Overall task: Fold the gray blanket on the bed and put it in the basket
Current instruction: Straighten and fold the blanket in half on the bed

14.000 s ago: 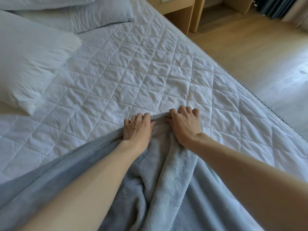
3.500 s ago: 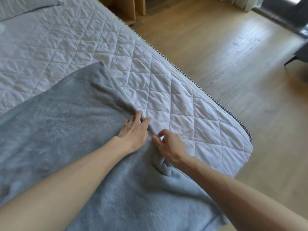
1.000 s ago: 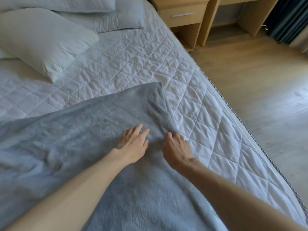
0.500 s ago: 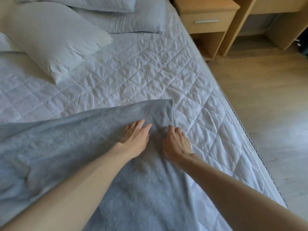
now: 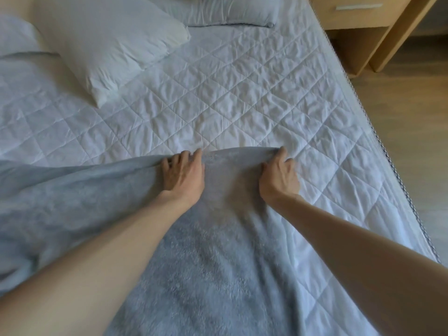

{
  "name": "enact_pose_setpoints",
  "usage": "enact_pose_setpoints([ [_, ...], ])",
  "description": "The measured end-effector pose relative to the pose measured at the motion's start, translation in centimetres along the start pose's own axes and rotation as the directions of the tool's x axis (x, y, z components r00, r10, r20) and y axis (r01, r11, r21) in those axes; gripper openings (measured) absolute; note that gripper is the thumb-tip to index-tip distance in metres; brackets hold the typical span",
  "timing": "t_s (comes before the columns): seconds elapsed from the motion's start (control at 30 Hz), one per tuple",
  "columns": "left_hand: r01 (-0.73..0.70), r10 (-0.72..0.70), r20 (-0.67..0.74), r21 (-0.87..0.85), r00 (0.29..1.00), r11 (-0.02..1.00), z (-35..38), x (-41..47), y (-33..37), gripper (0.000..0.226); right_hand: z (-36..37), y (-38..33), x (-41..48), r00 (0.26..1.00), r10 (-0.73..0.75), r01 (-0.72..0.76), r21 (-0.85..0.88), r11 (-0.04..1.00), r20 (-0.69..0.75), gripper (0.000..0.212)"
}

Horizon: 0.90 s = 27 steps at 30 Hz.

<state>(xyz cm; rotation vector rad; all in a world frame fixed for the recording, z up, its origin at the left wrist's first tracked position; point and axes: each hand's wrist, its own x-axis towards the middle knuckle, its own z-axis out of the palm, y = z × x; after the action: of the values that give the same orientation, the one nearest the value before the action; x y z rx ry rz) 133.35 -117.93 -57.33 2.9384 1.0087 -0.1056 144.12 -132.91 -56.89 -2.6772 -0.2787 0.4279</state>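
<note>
The gray fleece blanket point(image 5: 213, 251) lies spread over the near part of the white quilted bed point(image 5: 230, 93), running off to the left. My left hand point(image 5: 184, 175) rests on its far edge with fingers curled over the hem. My right hand point(image 5: 280, 177) grips the same edge at the far right corner, about a hand's width away. The stretch of blanket between both hands is pulled taut and slightly raised. No basket is in view.
Two white pillows point(image 5: 114, 42) point(image 5: 218, 8) lie at the head of the bed. A wooden nightstand point(image 5: 358, 18) stands at the upper right beside the mattress. Wooden floor point(image 5: 412, 117) runs along the bed's right edge.
My hands have moved apart along the blanket's far edge; the right one now holds the corner. The view has shifted left toward the pillows.
</note>
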Motion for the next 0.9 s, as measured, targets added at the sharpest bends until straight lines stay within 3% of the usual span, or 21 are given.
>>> enact_pose_setpoints([
  [0.17,0.005,-0.005,-0.009,0.003,1.000,1.000,0.9,0.2,0.6,0.030,-0.7,1.2,1.5,0.977,-0.191,0.166,-0.222,0.961,-0.097,0.048],
  [0.33,-0.073,0.072,-0.022,-0.043,0.997,0.996,1.0,0.0,1.1,0.031,-0.7,2.0,2.2,0.989,-0.109,0.077,-0.273,0.959,-0.102,0.045],
  [0.53,-0.032,0.032,-0.012,-0.041,0.999,0.999,0.2,-1.2,-3.7,0.037,0.0,-1.4,1.4,0.972,-0.200,0.130,-0.420,0.898,-0.127,0.033],
  [0.67,0.043,-0.043,-0.001,-0.024,0.999,0.999,-0.4,-2.1,-8.1,0.036,1.3,-4.8,-0.5,0.954,-0.294,0.241,-0.423,0.873,-0.063,0.031],
  [0.9,0.026,-0.024,0.035,-0.069,0.999,0.997,-1.4,-3.5,-16.0,0.039,5.0,-11.9,-5.4,0.885,-0.460,0.458,-0.301,0.836,0.070,0.030],
])
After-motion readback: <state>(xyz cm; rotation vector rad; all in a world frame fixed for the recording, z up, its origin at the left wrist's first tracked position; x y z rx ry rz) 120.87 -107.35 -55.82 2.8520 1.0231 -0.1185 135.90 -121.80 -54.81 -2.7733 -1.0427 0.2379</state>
